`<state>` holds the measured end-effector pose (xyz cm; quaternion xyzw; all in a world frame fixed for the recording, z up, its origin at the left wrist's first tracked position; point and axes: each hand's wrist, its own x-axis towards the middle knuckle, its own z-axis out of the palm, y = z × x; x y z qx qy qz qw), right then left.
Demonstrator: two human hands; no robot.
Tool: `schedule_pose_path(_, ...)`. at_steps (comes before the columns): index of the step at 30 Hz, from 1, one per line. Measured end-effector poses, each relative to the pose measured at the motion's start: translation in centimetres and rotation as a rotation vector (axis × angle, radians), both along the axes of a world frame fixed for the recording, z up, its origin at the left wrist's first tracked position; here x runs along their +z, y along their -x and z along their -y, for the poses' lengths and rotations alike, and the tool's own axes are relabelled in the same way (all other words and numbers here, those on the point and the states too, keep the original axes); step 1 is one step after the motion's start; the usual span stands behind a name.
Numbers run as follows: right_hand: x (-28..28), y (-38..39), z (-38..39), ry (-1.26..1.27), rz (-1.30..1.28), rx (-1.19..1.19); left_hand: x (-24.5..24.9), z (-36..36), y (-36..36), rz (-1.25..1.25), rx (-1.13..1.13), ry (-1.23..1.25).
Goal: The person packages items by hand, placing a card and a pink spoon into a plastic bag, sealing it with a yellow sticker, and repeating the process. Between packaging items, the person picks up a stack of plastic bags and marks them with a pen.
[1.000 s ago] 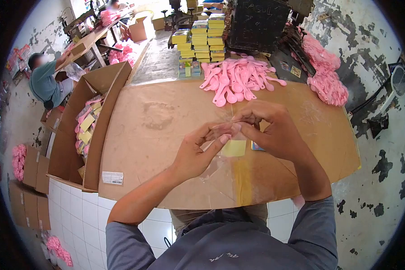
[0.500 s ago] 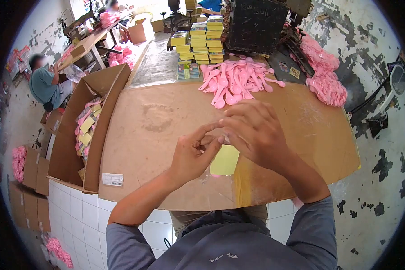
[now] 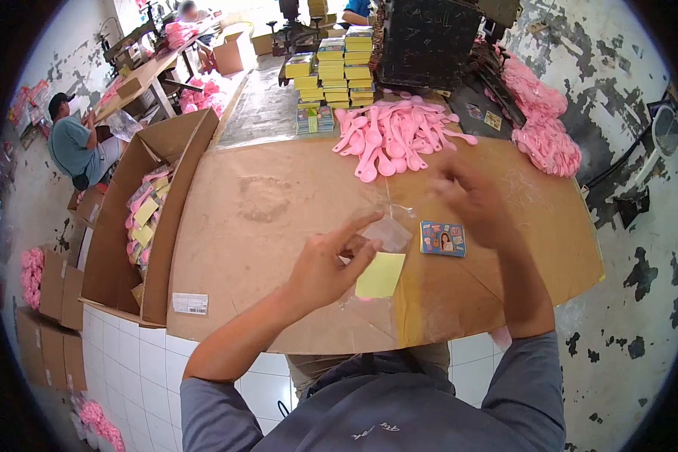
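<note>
My left hand pinches a clear plastic bag that holds a yellow card, just above the brown cardboard worktop. My right hand is off the bag, blurred, fingers apart and holding nothing, raised over the worktop between a small printed card and the pile of pink plastic spoons further back.
An open carton at the left holds packed bags with pink spoons and yellow cards. Stacks of yellow boxes stand behind the spoon pile. More pink spoons are heaped at the right. A person sits at far left.
My right hand has let go of the bag and moved up and right toward the spoon pile. The printed card it covered now shows. My left hand still holds the bag.
</note>
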<state>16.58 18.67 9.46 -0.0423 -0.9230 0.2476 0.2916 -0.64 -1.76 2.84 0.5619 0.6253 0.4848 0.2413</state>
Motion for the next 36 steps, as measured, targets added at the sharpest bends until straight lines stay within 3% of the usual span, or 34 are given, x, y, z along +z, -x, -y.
schedule_pose_path(1,0.9,-2.3,-0.4,0.571,0.099,0.022,-0.1,-0.1,0.3,0.088,-0.004,-0.008)
schedule_pose_path(3,0.9,-8.3,-4.5,1.015,0.073,0.371,-0.4,-0.4,0.8,0.262,-0.018,-0.023)
schedule_pose_path(8,-2.6,-18.3,-16.7,1.047,-0.148,-0.025,-0.4,-0.6,0.6,0.382,-0.038,-0.047)
schedule_pose_path(14,-8.4,-20.9,-18.2,-0.250,0.200,-1.066,-0.9,-1.3,0.8,0.463,-0.032,-0.029)
schedule_pose_path(17,-6.3,-17.1,-14.7,-0.474,0.115,-0.903,-1.8,-1.6,0.9,0.519,-0.024,0.005)
schedule_pose_path(19,-4.9,-11.7,-9.7,0.072,0.045,-0.673,-2.2,-1.9,1.3,0.509,-0.032,0.019)
schedule_pose_path(23,-4.0,-4.0,-1.3,0.323,0.219,-0.060,-1.9,-1.8,1.1,0.531,-0.043,0.031)
schedule_pose_path(25,-5.3,-1.2,1.0,0.448,0.170,0.119,-1.2,-1.6,0.9,0.570,-0.022,0.059)
schedule_pose_path(31,-6.5,1.3,1.9,0.960,0.233,0.218,-1.8,-1.5,1.8,0.550,0.036,0.078)
schedule_pose_path(36,-7.5,1.2,1.5,0.950,0.150,0.095,-2.1,-1.7,1.7,0.547,0.015,-0.019)
